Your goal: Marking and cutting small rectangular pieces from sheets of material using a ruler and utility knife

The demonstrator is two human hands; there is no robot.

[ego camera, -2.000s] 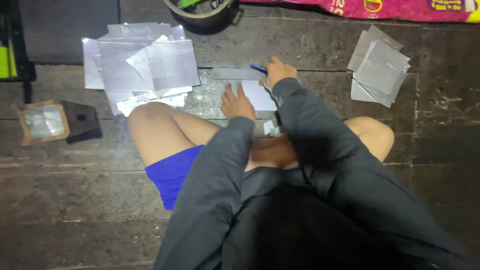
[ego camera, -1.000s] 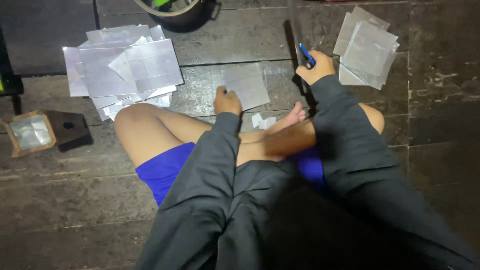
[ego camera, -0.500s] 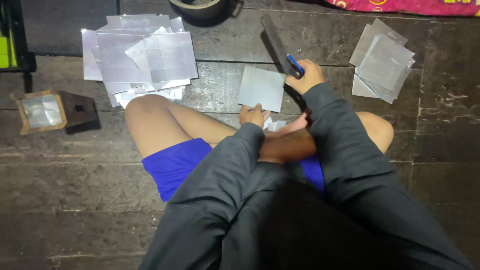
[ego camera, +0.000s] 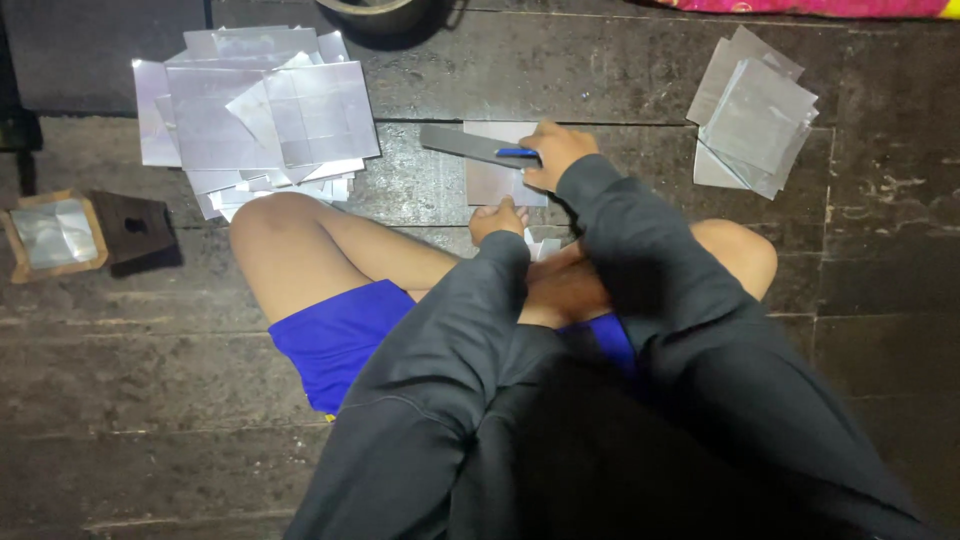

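At far left a small tray (ego camera: pixel 50 235) lined with foil sits on the wooden floor (ego camera: pixel 150 380), touching a dark block (ego camera: pixel 135 225) on its right. Above and right of these lies a large heap (ego camera: pixel 255 120) of silvery sheets, loosely overlapped, its lower edge just beside the person's bare knee. A dark round pot (ego camera: pixel 380 12) stands at the top edge, mostly out of view. In the centre, one sheet (ego camera: pixel 495 180) lies flat on the floor ahead of the crossed legs. The left hand (ego camera: pixel 497 218) rests at its near edge, fingers curled and pressing down on it. A flat grey blade (ego camera: pixel 468 145) lies across the sheet's far part, pointing left; its blue handle (ego camera: pixel 517 153) is enclosed by the right hand (ego camera: pixel 553 152), fingers wrapped firmly around it. Small offcuts (ego camera: pixel 542 243) lie near the left hand, by the legs. At right a smaller stack (ego camera: pixel 755 115) of sheets lies well apart from the hands.
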